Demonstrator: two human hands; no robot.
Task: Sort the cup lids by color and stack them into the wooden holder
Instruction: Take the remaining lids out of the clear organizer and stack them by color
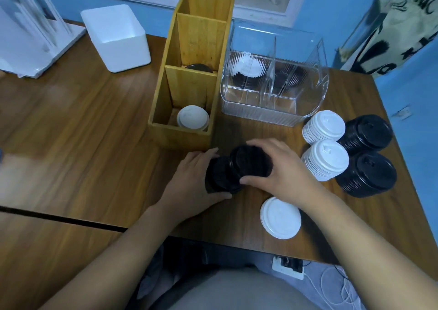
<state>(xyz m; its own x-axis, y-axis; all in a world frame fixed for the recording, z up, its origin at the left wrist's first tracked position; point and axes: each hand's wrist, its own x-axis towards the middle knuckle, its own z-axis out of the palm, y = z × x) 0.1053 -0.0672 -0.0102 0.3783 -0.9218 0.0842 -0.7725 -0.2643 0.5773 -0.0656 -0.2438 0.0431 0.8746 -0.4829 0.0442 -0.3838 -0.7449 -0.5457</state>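
One low pile of white lids (280, 217) lies nearest, by the worktop (83, 143) edge; how many lids are in it cannot be read. Two hands work just beyond it. The left hand (189, 184) and right hand (282, 174) each curl round one end of one black lid stack (239, 169), which lies on its side between them, bent in the middle.

Four upright stacks stand right of the hands in a tight cluster: near white stack (326, 161), far white stack (323, 127), near black stack (366, 174), far black stack (366, 131).

One wooden holder (180, 136) stands beyond the hands, with three compartments. The near one holds white lids (193, 117), the middle one a black lid (198, 67); what the far one holds cannot be seen.

One clear plastic box (272, 112) stands just right of the holder, with white and dark lids showing through its ribbed wall. One white foam box (118, 41) and one white rack (35, 32) stand far left.
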